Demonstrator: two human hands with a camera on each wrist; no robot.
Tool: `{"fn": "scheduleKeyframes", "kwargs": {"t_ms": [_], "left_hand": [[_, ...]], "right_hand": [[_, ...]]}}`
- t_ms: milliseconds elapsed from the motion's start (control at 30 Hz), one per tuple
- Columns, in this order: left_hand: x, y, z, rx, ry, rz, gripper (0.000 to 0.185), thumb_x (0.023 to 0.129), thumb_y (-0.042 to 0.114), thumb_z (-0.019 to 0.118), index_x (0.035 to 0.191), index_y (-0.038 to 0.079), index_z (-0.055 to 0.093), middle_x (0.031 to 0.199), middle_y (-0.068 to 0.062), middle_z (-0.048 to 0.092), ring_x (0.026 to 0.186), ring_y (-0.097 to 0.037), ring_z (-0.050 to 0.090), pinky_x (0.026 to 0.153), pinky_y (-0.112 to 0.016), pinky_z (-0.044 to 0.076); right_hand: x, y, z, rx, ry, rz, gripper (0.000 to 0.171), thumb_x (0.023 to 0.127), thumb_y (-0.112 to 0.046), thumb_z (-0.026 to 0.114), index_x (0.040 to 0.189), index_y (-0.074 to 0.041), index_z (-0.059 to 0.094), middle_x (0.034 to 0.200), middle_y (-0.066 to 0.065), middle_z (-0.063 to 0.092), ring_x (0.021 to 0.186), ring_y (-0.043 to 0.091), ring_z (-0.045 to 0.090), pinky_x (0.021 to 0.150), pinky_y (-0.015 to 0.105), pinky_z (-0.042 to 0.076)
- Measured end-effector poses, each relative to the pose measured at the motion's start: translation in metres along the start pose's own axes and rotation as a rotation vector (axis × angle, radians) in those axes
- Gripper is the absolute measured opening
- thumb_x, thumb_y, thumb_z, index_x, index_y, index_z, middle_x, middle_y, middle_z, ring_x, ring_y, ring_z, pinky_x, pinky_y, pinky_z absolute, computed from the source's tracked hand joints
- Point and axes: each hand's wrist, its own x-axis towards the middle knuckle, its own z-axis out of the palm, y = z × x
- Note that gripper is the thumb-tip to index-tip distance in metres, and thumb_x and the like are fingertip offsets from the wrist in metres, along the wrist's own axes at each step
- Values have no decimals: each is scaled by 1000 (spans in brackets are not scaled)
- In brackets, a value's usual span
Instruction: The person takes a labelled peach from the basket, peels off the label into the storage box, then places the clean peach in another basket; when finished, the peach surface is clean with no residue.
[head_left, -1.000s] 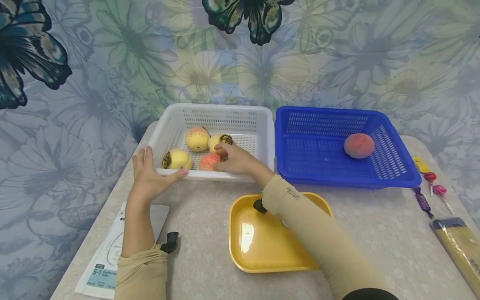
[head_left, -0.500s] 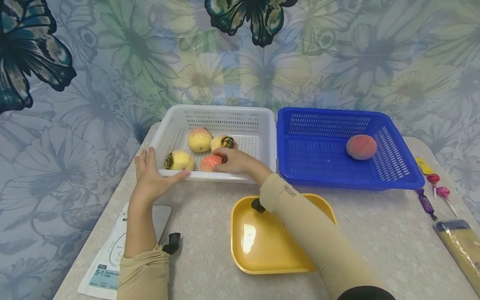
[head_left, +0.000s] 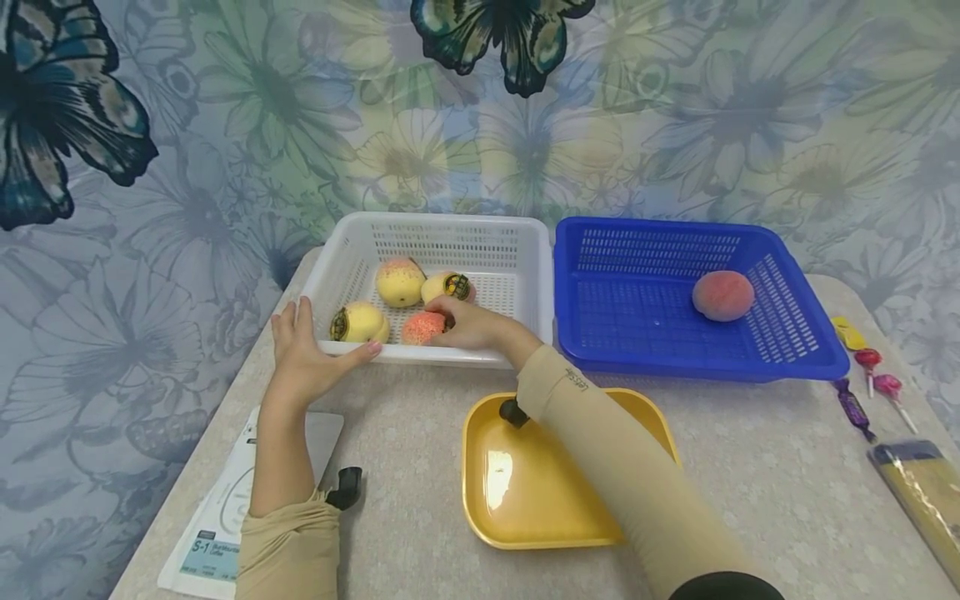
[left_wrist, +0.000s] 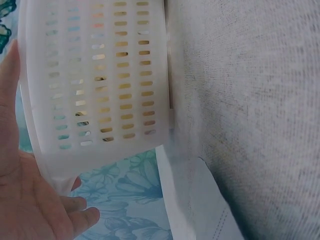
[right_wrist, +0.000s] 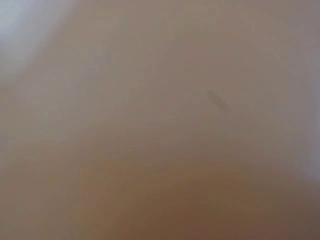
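Note:
In the head view, a white basket [head_left: 442,354] holds several peaches. My right hand [head_left: 480,325] reaches over its front rim, thumb and fingers around a red-speckled peach [head_left: 422,328] near the front wall. Close behind that hand is a yellow peach [head_left: 438,286] with a dark sticker. Another yellow-red peach [head_left: 399,282] lies further back, and a yellow peach [head_left: 363,322] sits in the front left corner. My left hand [head_left: 300,358] rests at that corner, thumb along the rim and fingers extended outside. The left wrist view shows the same hand [left_wrist: 35,200] there. The right wrist view is only blur.
A blue basket [head_left: 637,358] with one peach [head_left: 723,296] stands right of the white one. In front lies a yellow tray [head_left: 540,500], partly under my right forearm. A white packet [head_left: 217,533] is at left; lollipops [head_left: 868,358] and a clear-wrapped pack [head_left: 922,492] lie at right.
The whole scene has shifted slightly in the head view. My right hand has moved a little over the red-speckled peach; the left hand stays at the basket corner.

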Motion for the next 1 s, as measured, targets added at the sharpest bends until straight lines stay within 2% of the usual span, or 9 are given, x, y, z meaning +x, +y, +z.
{"fn": "scheduleKeyframes", "kwargs": {"t_ms": [267, 567, 867, 1000], "left_hand": [[-1, 1, 1, -2, 8, 0, 133, 75, 59, 79, 158, 8, -12, 165, -19, -15, 149, -42, -25, 113, -76, 7], [-2, -1, 1, -7, 17, 3, 134, 75, 61, 78, 158, 8, -12, 165, -20, -15, 149, -42, -24, 112, -77, 8], [-3, 0, 1, -16, 15, -9, 134, 75, 62, 78, 158, 10, -13, 165, -18, -16, 150, -42, -21, 112, -76, 10], [-3, -1, 2, -19, 14, -19, 135, 74, 63, 78, 158, 11, -14, 165, -17, -16, 150, -42, -22, 112, -76, 11]], "right_hand": [[-3, -1, 2, -15, 31, 31, 67, 93, -43, 66, 148, -19, 38, 158, 5, 38, 146, 25, 36, 120, 45, 30], [2, 2, 2, -46, -19, -7, 71, 96, -43, 60, 155, -18, 30, 160, 8, 34, 147, 28, 33, 121, 47, 28], [-1, 4, 3, -68, 39, -1, 71, 96, -49, 59, 155, -20, 32, 157, 7, 40, 146, 28, 36, 119, 49, 31], [-6, 2, 3, -64, 75, 10, 68, 96, -50, 58, 153, -23, 33, 149, 9, 48, 138, 30, 45, 114, 51, 37]]}}
